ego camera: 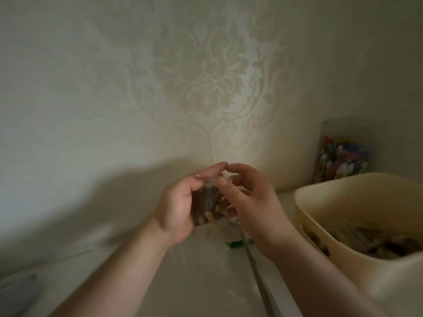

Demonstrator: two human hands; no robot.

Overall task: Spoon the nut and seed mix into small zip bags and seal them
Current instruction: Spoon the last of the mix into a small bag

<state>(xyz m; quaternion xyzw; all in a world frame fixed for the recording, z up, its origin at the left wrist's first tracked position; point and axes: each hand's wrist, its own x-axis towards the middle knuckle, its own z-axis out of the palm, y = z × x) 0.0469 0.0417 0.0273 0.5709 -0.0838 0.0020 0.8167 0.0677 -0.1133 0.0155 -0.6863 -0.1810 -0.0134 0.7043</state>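
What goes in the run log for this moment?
step: sealing | left hand: holds filled zip bag | right hand: pinches bag top | tub of mix: right

Damask-patterned wall behind; clear jar of colourful items against wall, far right.

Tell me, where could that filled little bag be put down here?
Bare tabletop lies left of the left hand, toward the wall. It is crowded under the bag, with the spoon and something green, and the tub fills the right.
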